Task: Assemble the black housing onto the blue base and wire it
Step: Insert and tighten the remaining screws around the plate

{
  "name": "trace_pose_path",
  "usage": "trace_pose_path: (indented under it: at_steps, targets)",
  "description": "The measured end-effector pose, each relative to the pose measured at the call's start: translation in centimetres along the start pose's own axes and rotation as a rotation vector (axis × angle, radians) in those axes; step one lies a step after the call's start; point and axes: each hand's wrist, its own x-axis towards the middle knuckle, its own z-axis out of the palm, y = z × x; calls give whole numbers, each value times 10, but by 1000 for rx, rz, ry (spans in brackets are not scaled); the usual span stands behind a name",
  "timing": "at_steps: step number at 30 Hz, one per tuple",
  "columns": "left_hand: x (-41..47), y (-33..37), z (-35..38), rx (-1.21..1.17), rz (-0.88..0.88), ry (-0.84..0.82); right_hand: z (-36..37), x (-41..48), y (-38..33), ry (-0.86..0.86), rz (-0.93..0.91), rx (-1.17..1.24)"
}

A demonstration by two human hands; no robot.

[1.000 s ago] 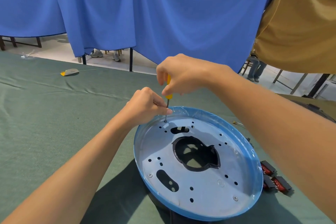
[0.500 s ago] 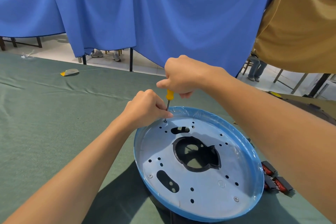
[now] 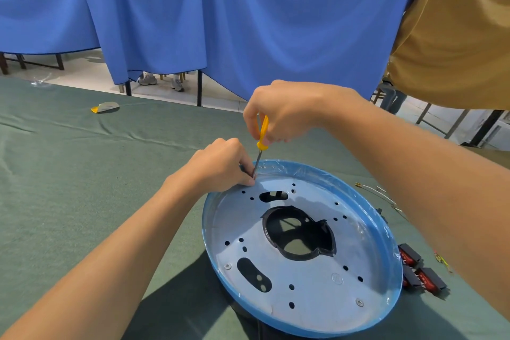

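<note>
Now at centre: blue base [image 3: 311,281], a round dish with a silver perforated floor, lies open side up on the green table cloth [image 3: 82,174].
Black housing [image 3: 328,241]: under the base, showing through the large central cut-out.
Screwdriver [image 3: 260,143]: yellow handle, thin metal shaft, nearly upright, with its tip down at the far-left edge of the base floor, just inside the rim.
Right hand [image 3: 287,110]: above the base, with fingers and thumb curled round the yellow handle from the top.
Left hand [image 3: 220,165]: knuckles up at the far-left rim, thumb and forefinger pinching the lower shaft close to the tip. What lies under the tip is hidden by the fingers.
Fixed screws: one at the near-left of the floor [image 3: 227,266], one at the near-right [image 3: 359,302].
Right of the base: red-and-black components [image 3: 422,273] on the cloth, with thin wires [image 3: 378,193] farther back.
Far left: small yellow-and-grey object [image 3: 105,107].
Backdrop: blue curtain [image 3: 220,22].
</note>
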Motion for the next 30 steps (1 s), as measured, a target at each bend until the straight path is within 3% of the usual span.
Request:
trace_pose_path:
  at_steps: [13,20,30]
  targets:
    - [-2,3,2,95,44,6,-5,-5,1,56,-88,4]
    - [-1,1,2,50,31,8,-10,-2,-4,-102,4,162]
    - [-2,2,3,72,6,37,1,7,-10,-97,267,295]
